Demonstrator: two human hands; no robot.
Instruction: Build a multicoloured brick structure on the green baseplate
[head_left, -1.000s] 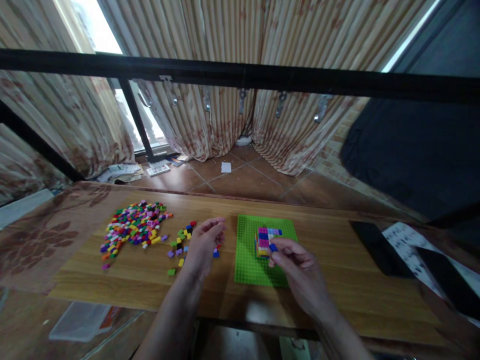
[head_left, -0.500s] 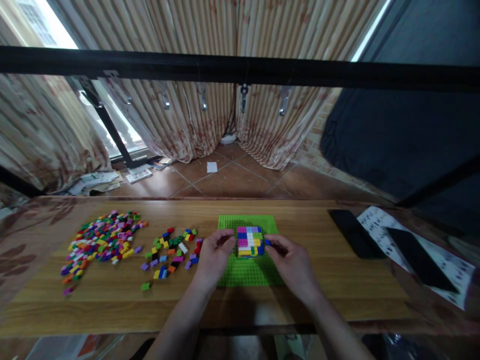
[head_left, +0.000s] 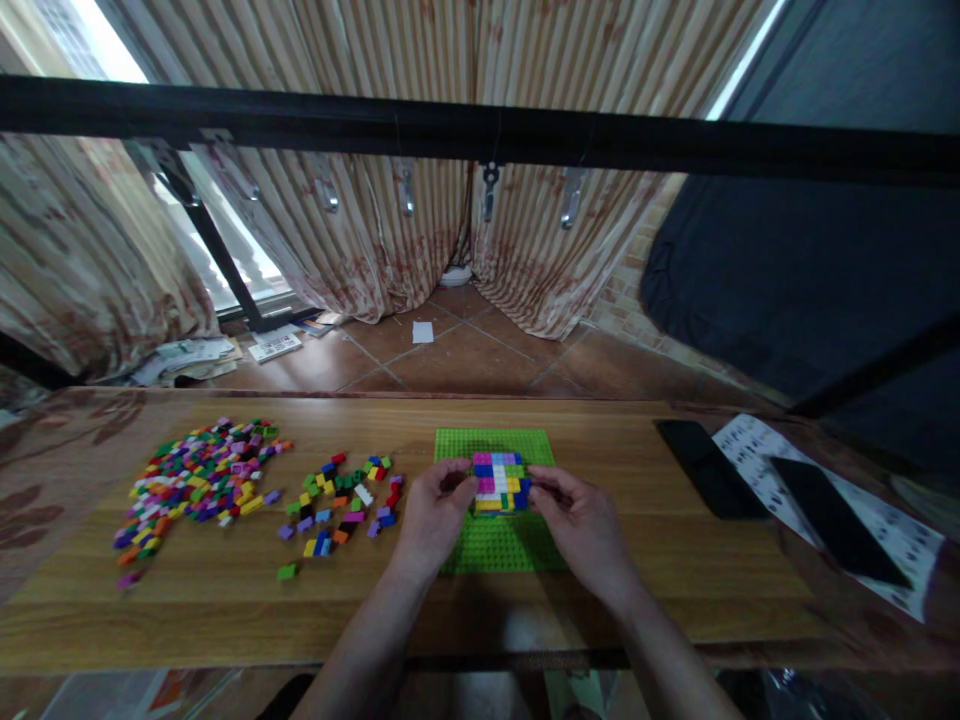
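Observation:
On the green studded baseplate (head_left: pixel 495 548) sits a low rectangular build of toy bricks (head_left: pixel 499 480), its top a mix of pink, white, blue, yellow and green. My left hand (head_left: pixel 435 505) is at the build's left side, fingers curled and thumb against its edge. At the right side, my right hand (head_left: pixel 576 515) pinches a small blue brick (head_left: pixel 531 484) between thumb and fingertips, against the build's right edge. The fingers partly cover that brick, so whether it is joined on cannot be made out.
A big heap of mixed bricks (head_left: pixel 199 475) lies at the table's left, with a looser scatter of bricks (head_left: pixel 345 500) nearer the baseplate. Two dark flat slabs, one a black phone-like slab (head_left: pixel 709 468), lie at the right by a printed sheet (head_left: pixel 911 590). A black bar (head_left: pixel 480 130) crosses above.
My right hand has brought the blue brick slightly left, up against the build. My left thumb has moved right onto the build's left edge. The view has shifted slightly.

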